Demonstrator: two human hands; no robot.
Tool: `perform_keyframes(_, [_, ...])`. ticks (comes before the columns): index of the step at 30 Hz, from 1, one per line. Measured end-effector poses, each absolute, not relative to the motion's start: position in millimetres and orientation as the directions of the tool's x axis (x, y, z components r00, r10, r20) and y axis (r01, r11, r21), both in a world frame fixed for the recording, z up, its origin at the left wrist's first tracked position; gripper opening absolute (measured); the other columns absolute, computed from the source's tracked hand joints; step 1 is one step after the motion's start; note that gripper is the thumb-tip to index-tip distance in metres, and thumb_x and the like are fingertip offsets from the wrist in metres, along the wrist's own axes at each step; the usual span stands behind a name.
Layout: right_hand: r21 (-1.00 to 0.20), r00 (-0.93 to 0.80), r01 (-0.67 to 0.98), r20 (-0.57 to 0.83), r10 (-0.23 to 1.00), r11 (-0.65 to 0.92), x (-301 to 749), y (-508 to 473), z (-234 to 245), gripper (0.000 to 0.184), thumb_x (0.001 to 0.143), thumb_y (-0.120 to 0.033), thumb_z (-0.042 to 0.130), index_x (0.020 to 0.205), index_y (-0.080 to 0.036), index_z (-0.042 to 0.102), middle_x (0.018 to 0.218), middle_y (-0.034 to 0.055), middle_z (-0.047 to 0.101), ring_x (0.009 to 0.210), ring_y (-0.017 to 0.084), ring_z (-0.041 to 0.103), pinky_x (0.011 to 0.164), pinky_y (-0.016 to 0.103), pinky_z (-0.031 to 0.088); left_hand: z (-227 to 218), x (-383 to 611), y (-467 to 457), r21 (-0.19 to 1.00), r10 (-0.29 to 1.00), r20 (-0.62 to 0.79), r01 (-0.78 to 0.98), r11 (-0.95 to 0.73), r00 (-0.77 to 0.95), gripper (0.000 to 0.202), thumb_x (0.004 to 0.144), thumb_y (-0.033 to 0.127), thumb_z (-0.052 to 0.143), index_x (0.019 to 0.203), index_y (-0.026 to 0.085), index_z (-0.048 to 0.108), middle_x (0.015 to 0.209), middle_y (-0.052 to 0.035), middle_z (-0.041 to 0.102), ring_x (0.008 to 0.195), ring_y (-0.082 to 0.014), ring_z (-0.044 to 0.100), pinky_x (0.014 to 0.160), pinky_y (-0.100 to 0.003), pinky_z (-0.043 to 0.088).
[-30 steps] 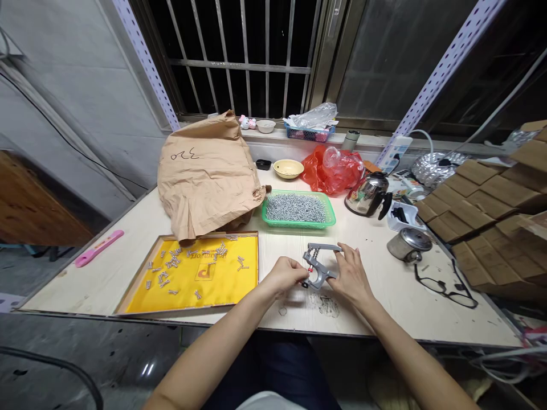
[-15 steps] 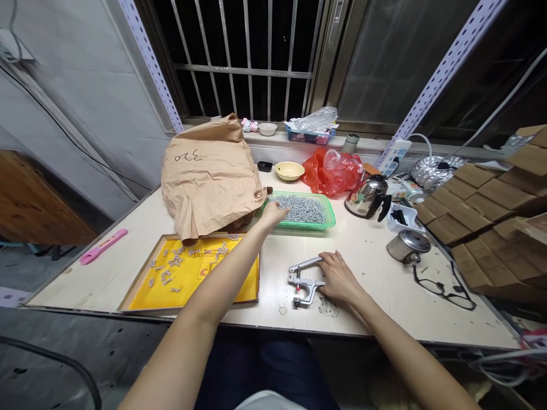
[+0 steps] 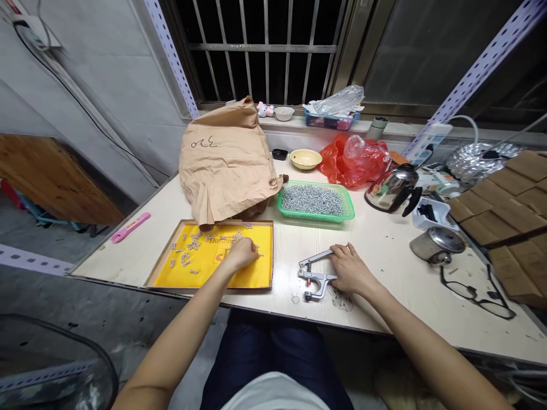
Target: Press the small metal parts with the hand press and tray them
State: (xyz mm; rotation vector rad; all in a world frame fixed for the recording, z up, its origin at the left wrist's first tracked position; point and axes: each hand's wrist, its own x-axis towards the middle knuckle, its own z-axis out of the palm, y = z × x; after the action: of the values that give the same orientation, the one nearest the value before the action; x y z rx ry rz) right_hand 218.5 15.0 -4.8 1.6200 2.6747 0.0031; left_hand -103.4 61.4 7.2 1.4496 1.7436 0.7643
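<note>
Contents of left hand [image 3: 241,253] grip: too small.

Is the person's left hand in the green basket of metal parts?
No, the left hand is over the yellow tray, well apart from the green basket, while the right hand holds the hand press.

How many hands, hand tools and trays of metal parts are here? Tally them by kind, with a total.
Hands: 2 (left hand, right hand)
Hand tools: 1 (hand press)
Trays of metal parts: 2 (yellow tray, green basket)
Total: 5
</note>
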Motion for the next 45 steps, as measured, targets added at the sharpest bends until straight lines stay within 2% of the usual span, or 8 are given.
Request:
perform_keyframes(6, [0.019, -0.467, 0.884, -0.018, 0.884, 0.468, 216.5, 14.4, -0.8, 0.049, 0.059, -0.035, 0.061, 0.101, -0.009, 0.058, 0.119, 0.0167, 0.049, 0.117, 0.03, 0.037, 0.106, 0.049, 0.016, 6.2, -86.6, 48.0, 0.77, 0.985, -0.137, 0.614, 0.174, -0.107, 0.022, 0.052, 0.017, 0.071, 0.042, 0.018, 0.051, 0.049, -0.0017, 0.053, 0.056, -0.0168, 0.051, 0.056, -0.026, 0.034])
perform_keyframes(8, [0.024, -0.472, 0.881, -0.021, 0.881, 0.473, 216.6, 14.6, 0.5, 0.05, 0.059, -0.036, 0.061, 0.101, -0.009, 0.058, 0.119, 0.0167, 0.049, 0.117, 0.03, 0.037, 0.106, 0.049, 0.015, 8.5, -65.6, 33.0, 0.859, 0.986, -0.149, 0.484, 0.168, -0.077, 0.011, 0.06, 0.022, 0.066, 0.053, 0.017, 0.059, 0.057, -0.0034, 0.059, 0.057, -0.0162, 0.053, 0.056, -0.026, 0.036])
perform_keyframes(11, [0.038, -0.479, 0.877, -0.022, 0.878, 0.479, 216.7, 15.6, 2.6, 0.051, 0.06, -0.037, 0.06, 0.102, -0.008, 0.058, 0.119, 0.0171, 0.049, 0.118, 0.03, 0.037, 0.107, 0.049, 0.013, 0.2, -22.6, 6.0, 0.937, 0.95, -0.297, 0.218, 0.272, 0.093, 0.012, 0.065, 0.027, 0.061, 0.065, 0.015, 0.062, 0.056, -0.0021, 0.058, 0.049, -0.0127, 0.05, 0.05, -0.024, 0.036])
perform_keyframes(14, [0.055, -0.483, 0.874, -0.017, 0.875, 0.483, 217.2, 16.4, 4.4, 0.052, 0.06, -0.038, 0.06, 0.103, -0.008, 0.058, 0.12, 0.0175, 0.048, 0.119, 0.03, 0.036, 0.107, 0.049, 0.012, -18.5, 12.0, -13.0, 0.928, 0.922, -0.364, 0.128, 0.349, 0.13, 0.012, 0.064, 0.025, 0.063, 0.064, 0.014, 0.059, 0.051, 0.0004, 0.054, 0.044, -0.0095, 0.046, 0.046, -0.022, 0.033])
perform_keyframes(18, [0.065, -0.492, 0.868, -0.03, 0.87, 0.493, 218.7, 16.6, 4.8, 0.055, 0.063, -0.043, 0.058, 0.105, -0.007, 0.057, 0.122, 0.0181, 0.047, 0.12, 0.03, 0.034, 0.107, 0.051, 0.011, -37.5, 25.4, -21.2, 0.938, 0.935, -0.345, 0.075, 0.339, 0.079, 0.024, 0.061, 0.022, 0.066, 0.08, 0.015, 0.053, 0.051, 0.005, 0.053, 0.043, -0.0079, 0.045, 0.046, -0.02, 0.033])
perform_keyframes(22, [0.09, -0.484, 0.87, -0.035, 0.874, 0.485, 219.0, 16.1, 3.8, 0.058, 0.063, -0.044, 0.056, 0.108, -0.007, 0.055, 0.125, 0.0191, 0.044, 0.121, 0.032, 0.032, 0.106, 0.055, 0.008, -40.8, 22.6, -21.4, 0.945, 0.947, -0.313, 0.122, 0.304, 0.066, 0.033, 0.062, 0.02, 0.065, 0.087, 0.017, 0.044, 0.053, 0.0058, 0.055, 0.044, -0.0077, 0.046, 0.048, -0.019, 0.034])
perform_keyframes(36, [0.122, -0.382, 0.919, 0.053, 0.923, 0.374, 212.3, 0.7, 4.4, 0.066, 0.065, -0.048, 0.051, 0.115, -0.004, 0.05, 0.135, 0.0211, 0.035, 0.126, 0.034, 0.022, 0.104, 0.059, -0.003, -31.1, 24.6, -15.1, 0.898, 0.939, -0.315, 0.364, 0.249, 0.136, 0.035, 0.061, 0.008, 0.058, 0.082, 0.021, 0.033, 0.051, 0.0092, 0.051, 0.046, -0.0089, 0.048, 0.051, -0.02, 0.034])
perform_keyframes(45, [0.154, -0.332, 0.935, 0.067, 0.941, 0.319, 209.8, -4.6, 1.6, 0.072, 0.066, -0.052, 0.049, 0.119, -0.002, 0.045, 0.142, 0.0225, 0.022, 0.131, 0.035, 0.01, 0.1, 0.064, -0.004, -34.2, 22.0, -13.0, 0.911, 0.935, -0.297, 0.353, 0.216, 0.195, 0.035, 0.061, 0.012, 0.061, 0.084, 0.02, 0.036, 0.05, 0.0093, 0.053, 0.047, -0.0089, 0.049, 0.052, -0.02, 0.034])
